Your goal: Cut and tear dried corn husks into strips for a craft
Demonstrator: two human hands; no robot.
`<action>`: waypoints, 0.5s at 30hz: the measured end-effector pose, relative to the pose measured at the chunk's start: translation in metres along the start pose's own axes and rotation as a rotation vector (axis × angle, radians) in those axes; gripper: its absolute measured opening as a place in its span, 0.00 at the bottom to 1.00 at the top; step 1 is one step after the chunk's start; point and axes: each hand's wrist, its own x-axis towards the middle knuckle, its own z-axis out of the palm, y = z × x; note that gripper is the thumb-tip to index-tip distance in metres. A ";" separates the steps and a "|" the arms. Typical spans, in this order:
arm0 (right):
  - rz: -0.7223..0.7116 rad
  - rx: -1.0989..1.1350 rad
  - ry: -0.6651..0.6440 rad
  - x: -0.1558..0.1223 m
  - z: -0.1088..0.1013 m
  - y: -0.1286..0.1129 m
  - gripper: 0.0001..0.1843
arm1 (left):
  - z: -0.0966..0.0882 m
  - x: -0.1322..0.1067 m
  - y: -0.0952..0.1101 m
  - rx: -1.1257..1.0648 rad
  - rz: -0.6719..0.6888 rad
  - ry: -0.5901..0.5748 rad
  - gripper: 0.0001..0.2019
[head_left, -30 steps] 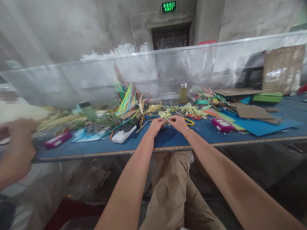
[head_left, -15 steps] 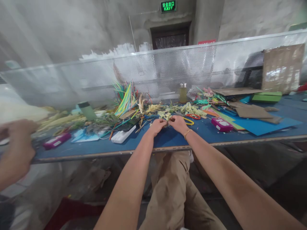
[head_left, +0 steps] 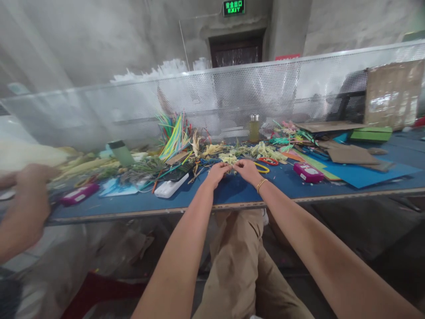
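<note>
Blue table (head_left: 232,192) spans the view, with a perforated screen (head_left: 232,95) along its far edge. A heap of pale husk strips (head_left: 262,151) lies just beyond the hands, coloured sticks (head_left: 174,133) to the left of the hands, a white box (head_left: 171,186) nearer left, a pink case (head_left: 307,173) to the right, and red scissors (head_left: 267,161) and a yellow ring (head_left: 262,168) just right of the hands. A co-worker's hand (head_left: 28,204) is at the table's left end.

Left hand (head_left: 216,173) and right hand (head_left: 247,170) meet at the table's middle, fingertips pinched together on a small husk piece (head_left: 231,167) held between them. The piece runs roughly left to right from one pinch to the other; its ends are too small to tell.

Against the picture half a second earlier, the hands sit in the same spot and hold the same pinch; the co-worker's hand has shifted slightly.
</note>
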 end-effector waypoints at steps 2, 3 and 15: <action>-0.012 -0.002 -0.004 0.000 0.001 0.000 0.10 | 0.000 0.000 -0.001 0.005 0.021 0.002 0.11; -0.015 0.001 -0.008 0.000 0.001 0.000 0.10 | 0.000 0.000 -0.002 0.007 0.030 0.002 0.11; 0.068 0.010 0.019 -0.001 0.001 -0.004 0.07 | 0.000 -0.002 -0.001 0.047 0.049 -0.058 0.10</action>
